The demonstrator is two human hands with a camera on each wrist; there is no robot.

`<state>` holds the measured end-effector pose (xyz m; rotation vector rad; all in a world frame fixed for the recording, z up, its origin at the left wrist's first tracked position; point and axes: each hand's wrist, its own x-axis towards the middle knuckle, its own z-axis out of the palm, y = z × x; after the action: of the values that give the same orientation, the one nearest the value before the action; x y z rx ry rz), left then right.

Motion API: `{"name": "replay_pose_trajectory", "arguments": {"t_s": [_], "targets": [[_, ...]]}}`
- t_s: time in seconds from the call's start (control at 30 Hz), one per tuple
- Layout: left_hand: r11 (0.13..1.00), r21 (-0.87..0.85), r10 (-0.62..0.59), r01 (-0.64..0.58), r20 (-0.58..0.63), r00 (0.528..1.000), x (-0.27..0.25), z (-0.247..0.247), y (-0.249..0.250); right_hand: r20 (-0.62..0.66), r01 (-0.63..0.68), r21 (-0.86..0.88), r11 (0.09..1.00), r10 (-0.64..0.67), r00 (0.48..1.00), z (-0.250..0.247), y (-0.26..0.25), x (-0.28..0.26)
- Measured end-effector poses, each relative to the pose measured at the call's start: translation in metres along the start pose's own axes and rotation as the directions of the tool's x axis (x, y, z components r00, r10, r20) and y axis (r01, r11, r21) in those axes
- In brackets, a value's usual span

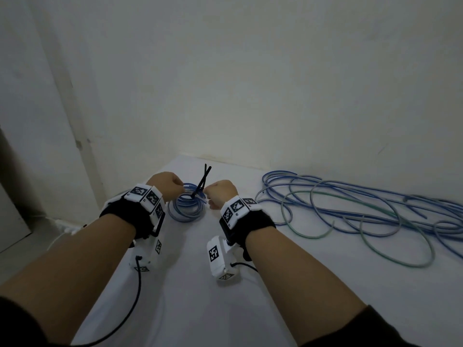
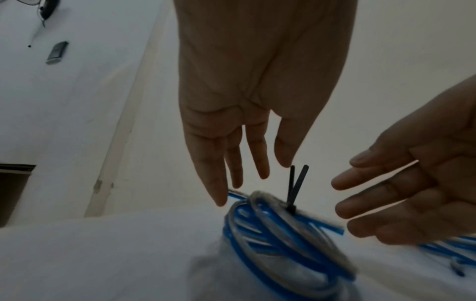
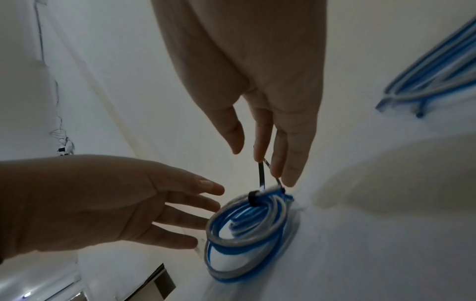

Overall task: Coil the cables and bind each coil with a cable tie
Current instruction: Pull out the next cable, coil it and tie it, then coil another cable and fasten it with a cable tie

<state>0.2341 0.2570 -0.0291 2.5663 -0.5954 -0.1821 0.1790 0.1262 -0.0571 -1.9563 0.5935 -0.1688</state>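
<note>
1. coil [image 1: 186,205] of blue and grey cable lies flat on the white bench [image 1: 200,284], near its far edge, between the two hands.
2. black cable tie [image 1: 202,180] is cinched round the coil's far side; its two tails stick upward and cross.
3. left hand [image 1: 164,186] sits just left of the coil, fingers [image 2: 219,183] straight and spread in the wrist view, little fingertip at a cable end, gripping nothing.
4. right hand [image 1: 221,192] sits just right, its grip also spread; fingertips [image 3: 291,175] lie right by the tie tails, contact unclear.
5. loose cables [image 1: 363,209], blue, grey and green, sprawl uncoiled across the bench's right side, well apart from the coil.
</note>
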Motion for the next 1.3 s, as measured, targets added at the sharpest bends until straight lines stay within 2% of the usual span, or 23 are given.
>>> {"name": "replay_pose_trajectory", "arguments": {"t_s": [0.17,0.37,0.53,0.63,0.8,0.9,1.0,1.17,1.3], "targets": [[0.994,0.084,0.082,-0.075,-0.08,0.993,-0.004,-0.011,0.033,-0.127,0.133,-0.011,0.991,-0.133,0.983,-0.049,-0.01,-0.013],[0.974,-0.047,0.216,-0.221,-0.091,0.972,-0.027,-0.005,0.097,-0.394,0.255,-0.045,0.966,-0.252,0.884,-0.119,-0.017,-0.046],[0.94,-0.138,0.3,-0.311,-0.092,0.949,-0.047,0.021,0.147,-0.507,0.295,-0.077,0.952,-0.292,0.811,-0.168,-0.005,-0.071],[0.929,-0.132,0.342,-0.344,-0.038,0.939,-0.053,0.043,0.167,-0.54,0.299,-0.104,0.949,-0.306,0.784,-0.192,0.006,-0.08],[0.915,0.104,0.359,-0.389,0.228,0.905,-0.052,0.084,0.19,-0.575,0.309,-0.14,0.941,-0.331,0.748,-0.227,0.02,-0.087],[0.884,0.186,0.355,-0.428,0.328,0.876,-0.047,0.102,0.198,-0.583,0.309,-0.148,0.94,-0.335,0.74,-0.247,0.027,-0.087],[0.869,0.206,0.367,-0.45,0.342,0.865,-0.038,0.115,0.206,-0.587,0.3,-0.158,0.941,-0.334,0.737,-0.266,0.036,-0.082],[0.88,0.192,0.371,-0.434,0.291,0.882,-0.012,0.137,0.225,-0.584,0.273,-0.171,0.947,-0.32,0.746,-0.293,0.055,-0.068],[0.858,0.202,0.391,-0.473,0.34,0.855,0.006,0.159,0.243,-0.561,0.233,-0.191,0.953,-0.301,0.771,-0.31,0.078,-0.052]]}}
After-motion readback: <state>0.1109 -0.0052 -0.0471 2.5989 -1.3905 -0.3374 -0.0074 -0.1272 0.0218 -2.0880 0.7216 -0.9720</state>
